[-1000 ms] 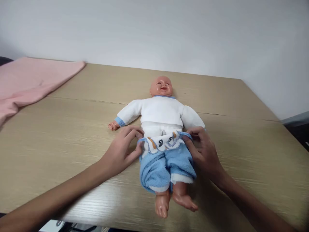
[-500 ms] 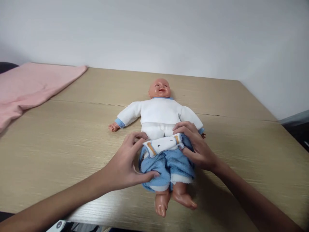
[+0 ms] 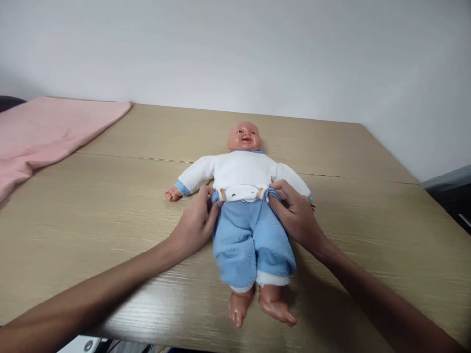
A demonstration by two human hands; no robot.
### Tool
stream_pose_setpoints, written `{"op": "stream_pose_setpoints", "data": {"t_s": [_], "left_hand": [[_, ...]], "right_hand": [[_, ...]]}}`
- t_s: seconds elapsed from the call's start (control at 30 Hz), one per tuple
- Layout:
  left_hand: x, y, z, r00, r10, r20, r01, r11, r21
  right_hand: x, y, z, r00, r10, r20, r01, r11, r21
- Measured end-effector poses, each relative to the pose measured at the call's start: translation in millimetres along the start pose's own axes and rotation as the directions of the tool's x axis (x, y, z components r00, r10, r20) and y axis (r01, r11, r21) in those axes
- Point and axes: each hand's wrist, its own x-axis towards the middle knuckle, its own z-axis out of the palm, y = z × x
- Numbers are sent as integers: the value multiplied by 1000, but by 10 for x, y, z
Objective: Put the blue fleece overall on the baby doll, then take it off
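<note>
A bald baby doll (image 3: 243, 136) lies on its back on the table, feet toward me. It wears a white top (image 3: 243, 169) with blue cuffs and collar. Blue fleece trousers (image 3: 237, 240) with white hems cover its legs up to the waist. At the waist a white band with orange and dark marks is folded over. My left hand (image 3: 196, 215) is closed on one side of the trousers' waist. On the other side my right hand (image 3: 294, 211) pinches the waist between thumb and fingers. Both bare feet of the doll stick out below the hems.
A pink cloth (image 3: 62, 125) lies over the far left of the wooden table (image 3: 140, 206). Behind the table stands a pale wall (image 3: 235, 54). A white object (image 3: 83, 344) with a round dark spot shows below the near edge.
Both hands have pulled the trousers up the doll's body. The bunched legs have straightened, and the waistband now meets the hem of the top. My left thumb has closed toward the fingers.
</note>
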Motion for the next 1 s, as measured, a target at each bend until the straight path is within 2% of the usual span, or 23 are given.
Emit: {"op": "stream_pose_setpoints", "data": {"t_s": [0.1,0.2,0.27,0.3,0.4,0.47,0.53,0.67,0.77,0.87,0.93,1.0], "left_hand": [[164,-6,35,996,-83,45,88,987,-137],[202,17,12,994,-76,81,90,980,-177],[165,34,-24,995,-37,90,49,991,-127],[141,41,-43,997,-12,81,19,997,-78],[100,53,-79,993,114,-17,-112,990,88],[122,54,-77,981,184,-64,-175,976,129],[189,50,-57,985,161,-62,-156,984,84],[435,10,0,999,-43,7,44,989,-141],[622,-53,22,990,-123,74,140,944,-298],[680,-135,0,993,-99,72,116,947,-299],[636,-192,-43,998,-49,38,57,969,-242],[558,-240,-104,998,-4,69,16,984,-179]], "right_hand": [[123,112,45,994,108,34,-111,987,120],[170,234,56,986,141,88,-157,965,208],[136,278,52,994,85,75,-97,980,172],[105,286,51,999,45,28,-48,992,113],[7,266,53,984,-92,-154,76,991,-112],[-23,240,57,973,-147,-177,123,982,-142],[0,228,64,984,-123,-131,113,990,-85],[206,306,110,993,30,-118,-28,999,16],[388,401,162,989,123,-83,-109,981,162],[429,438,156,988,155,-19,-147,963,225],[359,433,100,990,139,26,-141,965,220],[244,430,16,990,126,62,-137,964,226]]}}
